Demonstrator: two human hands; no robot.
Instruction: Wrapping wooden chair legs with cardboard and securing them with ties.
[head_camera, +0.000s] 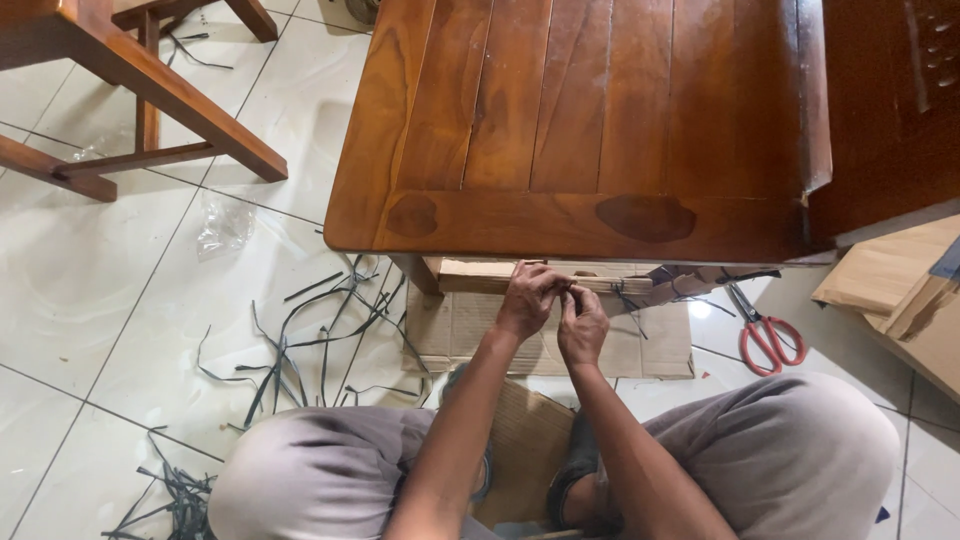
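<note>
In the head view, the left hand (528, 300) and right hand (582, 325) meet fingertip to fingertip, pinched together on a thin dark plastic strap (625, 297) against a flat brown cardboard bundle (480, 276) under the edge of the polished brown wooden table (590, 120). Red-handled scissors (762, 333) lie on the white floor tiles (90, 280) nearby, right of the hands. Cut dark strap pieces (300, 340) lie scattered on the left.
</note>
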